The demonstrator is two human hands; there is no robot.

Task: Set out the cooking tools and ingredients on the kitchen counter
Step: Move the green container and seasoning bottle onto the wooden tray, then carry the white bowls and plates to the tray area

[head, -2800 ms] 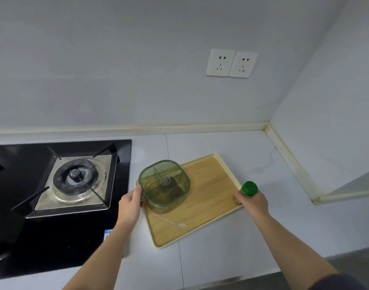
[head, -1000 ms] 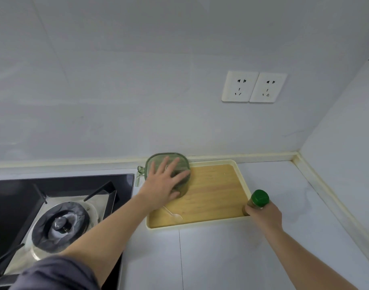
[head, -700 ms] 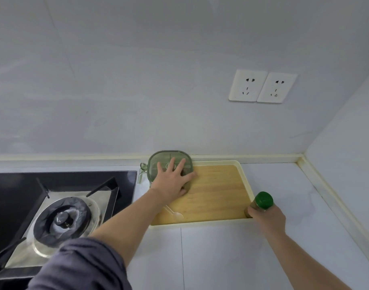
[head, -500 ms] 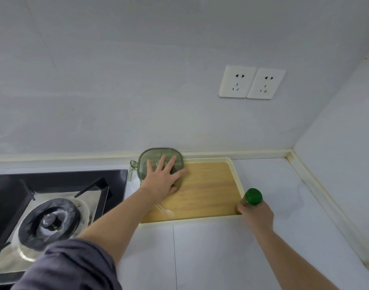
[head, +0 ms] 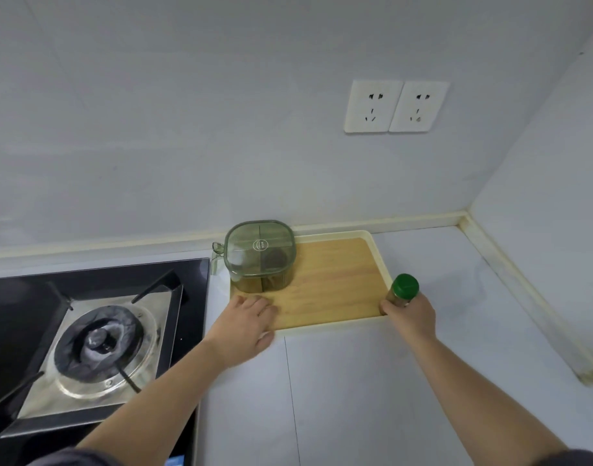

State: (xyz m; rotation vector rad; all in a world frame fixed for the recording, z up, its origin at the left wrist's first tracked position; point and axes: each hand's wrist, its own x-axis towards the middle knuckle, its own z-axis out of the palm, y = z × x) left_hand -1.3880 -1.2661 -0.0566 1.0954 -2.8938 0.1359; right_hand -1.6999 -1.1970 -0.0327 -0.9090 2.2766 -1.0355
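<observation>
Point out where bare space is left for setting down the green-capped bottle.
Bare wood on the tray between the seasoning box and the bottle; bare counter right of the tray. The tray's near-left corner is crowded by the left hand.

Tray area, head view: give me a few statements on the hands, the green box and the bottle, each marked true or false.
1. The right hand grips the green-capped bottle. True.
2. The left hand rests on top of the green box. False: it lies flat on the tray's near left corner, in front of the box.
3. The box stands at the tray's far left corner. True.
4. The bottle lies on its side. False: it is upright.
5. The stove is right of the tray. False: it is left.
</observation>
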